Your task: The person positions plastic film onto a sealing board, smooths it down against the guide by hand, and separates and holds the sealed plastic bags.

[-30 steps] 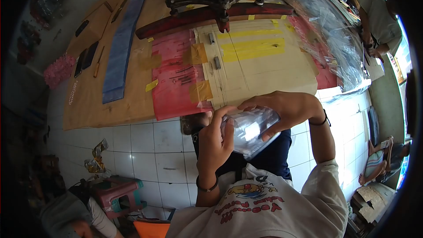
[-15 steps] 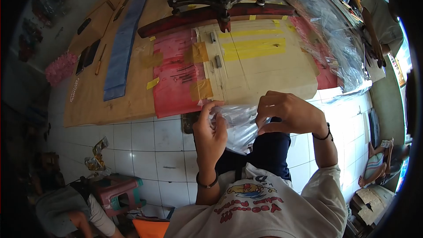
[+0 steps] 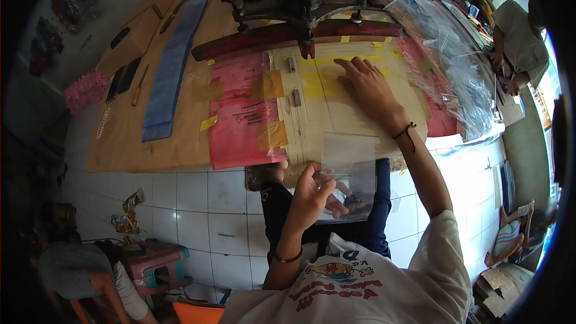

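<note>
My left hand is closed on a clear plastic sheet in front of my lap, with some fingers visible through it. The sheet's upper part lies against the near edge of the table. Stretched out over the brown work surface, my right hand has its fingers apart and nothing in them. It is over the yellow tape; whether it touches cannot be told. Two small metal blocks sit left of it. Beyond it is the red curved bar of a black press.
Red sheets are taped on the table. A blue strip, a screwdriver and phones lie at left. Crumpled clear plastic covers the right side. Other people sit at lower left and far right. A stool stands at lower left.
My right hand has let go of the plastic and moved forward over the table. My left hand keeps hold of the sheet, which now hangs flatter. The view has shifted slightly.
</note>
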A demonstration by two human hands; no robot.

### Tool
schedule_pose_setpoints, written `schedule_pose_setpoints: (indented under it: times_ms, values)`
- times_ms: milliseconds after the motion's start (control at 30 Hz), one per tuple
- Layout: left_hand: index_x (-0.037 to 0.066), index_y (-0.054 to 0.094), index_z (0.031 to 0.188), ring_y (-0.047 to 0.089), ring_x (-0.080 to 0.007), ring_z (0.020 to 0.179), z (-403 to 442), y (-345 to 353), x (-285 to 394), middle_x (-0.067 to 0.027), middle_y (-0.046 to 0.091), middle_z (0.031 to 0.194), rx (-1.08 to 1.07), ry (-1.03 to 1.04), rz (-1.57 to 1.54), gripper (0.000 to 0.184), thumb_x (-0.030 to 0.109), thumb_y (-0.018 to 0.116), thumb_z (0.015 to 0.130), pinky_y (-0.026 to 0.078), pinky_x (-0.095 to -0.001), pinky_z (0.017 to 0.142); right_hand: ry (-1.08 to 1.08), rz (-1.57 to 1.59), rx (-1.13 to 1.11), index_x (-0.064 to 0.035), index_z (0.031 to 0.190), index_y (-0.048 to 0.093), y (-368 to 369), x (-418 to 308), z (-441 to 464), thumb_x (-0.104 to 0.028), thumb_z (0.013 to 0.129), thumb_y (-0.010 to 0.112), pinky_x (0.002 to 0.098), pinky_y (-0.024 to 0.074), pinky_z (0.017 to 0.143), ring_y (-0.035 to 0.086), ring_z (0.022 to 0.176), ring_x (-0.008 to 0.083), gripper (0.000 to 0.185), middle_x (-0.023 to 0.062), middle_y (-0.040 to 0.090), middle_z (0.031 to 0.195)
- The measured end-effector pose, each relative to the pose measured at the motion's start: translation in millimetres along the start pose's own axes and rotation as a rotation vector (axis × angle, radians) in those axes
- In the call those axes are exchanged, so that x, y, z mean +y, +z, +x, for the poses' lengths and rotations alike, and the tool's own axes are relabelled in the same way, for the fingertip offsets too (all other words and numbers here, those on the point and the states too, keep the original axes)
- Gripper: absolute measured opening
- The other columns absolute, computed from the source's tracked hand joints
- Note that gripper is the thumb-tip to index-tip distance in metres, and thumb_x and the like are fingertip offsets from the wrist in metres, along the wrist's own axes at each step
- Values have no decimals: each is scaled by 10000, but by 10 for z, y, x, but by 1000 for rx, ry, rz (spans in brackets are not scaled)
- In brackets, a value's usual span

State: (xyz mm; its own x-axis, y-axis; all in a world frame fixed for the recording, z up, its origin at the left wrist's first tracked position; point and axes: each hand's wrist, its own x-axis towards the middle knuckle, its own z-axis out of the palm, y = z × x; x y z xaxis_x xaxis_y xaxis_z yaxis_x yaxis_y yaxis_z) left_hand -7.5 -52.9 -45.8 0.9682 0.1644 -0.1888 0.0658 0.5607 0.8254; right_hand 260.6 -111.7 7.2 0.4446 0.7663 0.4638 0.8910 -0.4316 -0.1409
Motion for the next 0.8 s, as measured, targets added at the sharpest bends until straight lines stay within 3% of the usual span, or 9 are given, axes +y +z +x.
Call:
schedule_pose_setpoints:
  times_ms: [333, 633, 733, 800]
  values:
    - [23, 348, 1220, 724, -317, 604, -32, 67, -180, -276, 690, 935, 73, 37, 48, 256, 37, 487, 1005, 562, -326, 495, -96, -122, 61, -97, 1238, 702, 54, 12, -54, -308, 989, 590, 392, 413, 1018, 567, 1177, 224, 345, 47, 670, 1192]
    - [21, 358, 1260, 723, -282, 597, 101, 151, -159, -245, 710, 1005, 40, 88, 149, 268, 65, 489, 1030, 531, -286, 453, -46, -20, 50, -33, 1043, 685, -9, -80, -62, -290, 973, 605, 394, 513, 934, 640, 1093, 267, 278, 93, 719, 1109]
    - [5, 391, 1375, 706, -195, 607, 173, 130, -189, -243, 662, 1186, 13, -2, 88, 408, 165, 566, 1043, 510, -236, 470, -87, -47, 145, -21, 993, 666, 69, -43, -73, -282, 971, 607, 402, 530, 896, 650, 1068, 285, 268, 116, 712, 1066]
    - [9, 397, 1331, 718, -243, 603, 214, 125, -208, -259, 690, 1104, 12, 31, 107, 366, 179, 558, 1050, 530, -269, 462, -67, -49, 134, -21, 978, 662, 78, -40, -82, -282, 969, 609, 408, 543, 860, 663, 1038, 294, 267, 124, 707, 1035]
